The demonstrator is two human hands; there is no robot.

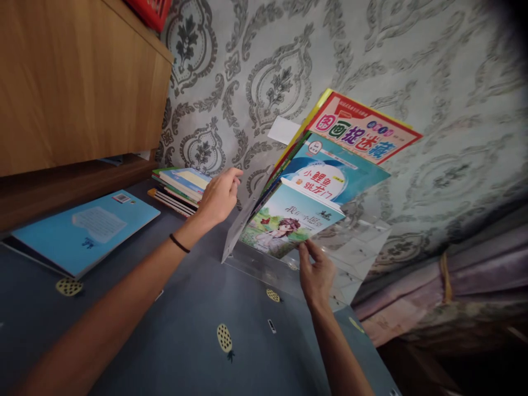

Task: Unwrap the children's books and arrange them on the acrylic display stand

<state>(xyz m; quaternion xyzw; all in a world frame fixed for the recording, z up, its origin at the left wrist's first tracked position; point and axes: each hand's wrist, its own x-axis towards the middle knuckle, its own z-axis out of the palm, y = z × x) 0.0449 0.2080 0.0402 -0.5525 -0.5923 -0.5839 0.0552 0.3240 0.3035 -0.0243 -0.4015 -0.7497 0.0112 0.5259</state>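
Note:
A clear plastic book holder [264,270] stands on the table, with several books upright in it and tilted in my view. At the front is a thin picture book [289,217] with a girl in a green field on its cover. My right hand [317,272] pinches this book at its lower right edge. Behind it are a blue book [350,176] and a taller red-bordered book [367,129]. My left hand [221,195], wearing a dark wrist band, hovers left of the holder, index finger extended and other fingers loosely bent, with nothing visible in it.
A blue book [86,231] lies flat at the left. Beside my left hand is a stack of books [179,187] against the patterned wall. A wooden cabinet [82,82] overhangs the left side. The table [177,330] has a dark pineapple-print cover; a curtain [412,297] hangs at the right.

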